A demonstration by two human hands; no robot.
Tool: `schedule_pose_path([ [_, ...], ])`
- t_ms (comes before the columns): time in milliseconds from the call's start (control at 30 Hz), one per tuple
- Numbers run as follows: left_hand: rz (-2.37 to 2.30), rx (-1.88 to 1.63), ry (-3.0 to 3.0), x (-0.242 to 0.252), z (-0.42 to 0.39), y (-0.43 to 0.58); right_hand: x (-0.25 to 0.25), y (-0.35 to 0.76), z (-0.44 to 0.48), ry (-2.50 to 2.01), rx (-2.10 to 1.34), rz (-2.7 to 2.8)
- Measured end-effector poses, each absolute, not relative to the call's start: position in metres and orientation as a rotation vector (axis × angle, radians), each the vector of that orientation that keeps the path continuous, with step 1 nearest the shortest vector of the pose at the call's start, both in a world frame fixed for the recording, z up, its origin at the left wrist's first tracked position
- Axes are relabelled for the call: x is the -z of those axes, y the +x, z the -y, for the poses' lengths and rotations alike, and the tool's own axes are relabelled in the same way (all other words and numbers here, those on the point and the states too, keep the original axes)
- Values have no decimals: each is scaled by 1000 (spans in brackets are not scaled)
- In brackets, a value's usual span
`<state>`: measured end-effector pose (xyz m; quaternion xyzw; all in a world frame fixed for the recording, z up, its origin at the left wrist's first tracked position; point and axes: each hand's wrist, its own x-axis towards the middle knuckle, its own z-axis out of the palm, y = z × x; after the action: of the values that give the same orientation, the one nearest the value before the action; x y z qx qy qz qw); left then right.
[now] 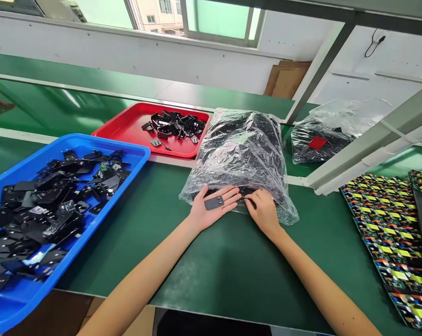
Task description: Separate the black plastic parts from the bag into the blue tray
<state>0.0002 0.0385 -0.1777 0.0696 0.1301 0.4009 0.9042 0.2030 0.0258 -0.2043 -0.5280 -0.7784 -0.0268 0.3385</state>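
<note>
My left hand [216, 205] lies palm up with its fingers stretched out, just in front of a large clear plastic bag [245, 149] full of black pieces. A small flat black plastic piece [214, 203] with two small holes rests loose on that palm. Beside it, my right hand [263, 210] is at the bag's front opening, thumb and fingers pinched together. A bit of something dark shows at those fingertips, too small to name. The fingertips of both hands are close together at the bag's mouth.
On the left, a blue tray [141, 151] holds many black plastic parts. Behind it stands a red tray [120, 123] with small black pieces. Circuit boards [382, 233] lie at the right. A second plastic bag [322, 135] sits behind a metal post [371, 135] on the green table [214, 275].
</note>
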Motion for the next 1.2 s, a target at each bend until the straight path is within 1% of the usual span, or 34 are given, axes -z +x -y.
schedule_pose_path([
  [67, -317, -802, 143, 180, -39, 2, 203, 206, -26, -1325, -19, 1881],
  [167, -362, -780, 165, 183, -38, 5, 201, 208, -23, -1260, -55, 1697],
  [333, -459, -779, 244, 183, -36, 8, 199, 208, -15, -1181, -62, 1631],
  [467, -457, -691, 333, 182, -33, 9, 198, 209, -14, -1216, -89, 1572],
  [567, -442, -561, 364, 181, -30, 11, 197, 207, -14, -1158, -118, 1660],
  [667, -428, -474, 327, 183, -28, 14, 197, 202, -12, -972, -213, 1882],
  [800, -450, -557, 263, 185, -28, 13, 195, 196, -9, -876, -265, 2111],
  [933, -461, -610, 250, 182, -28, 13, 195, 197, -8, -910, -259, 2149],
  [1033, -466, -659, 244, 179, -28, 13, 196, 202, -11, -1039, -230, 1983],
  [1100, -459, -665, 251, 177, -28, 13, 199, 208, -15, -1175, -158, 1886],
  [1200, -430, -674, 295, 178, -27, 11, 205, 217, -21, -1366, -8, 1928],
])
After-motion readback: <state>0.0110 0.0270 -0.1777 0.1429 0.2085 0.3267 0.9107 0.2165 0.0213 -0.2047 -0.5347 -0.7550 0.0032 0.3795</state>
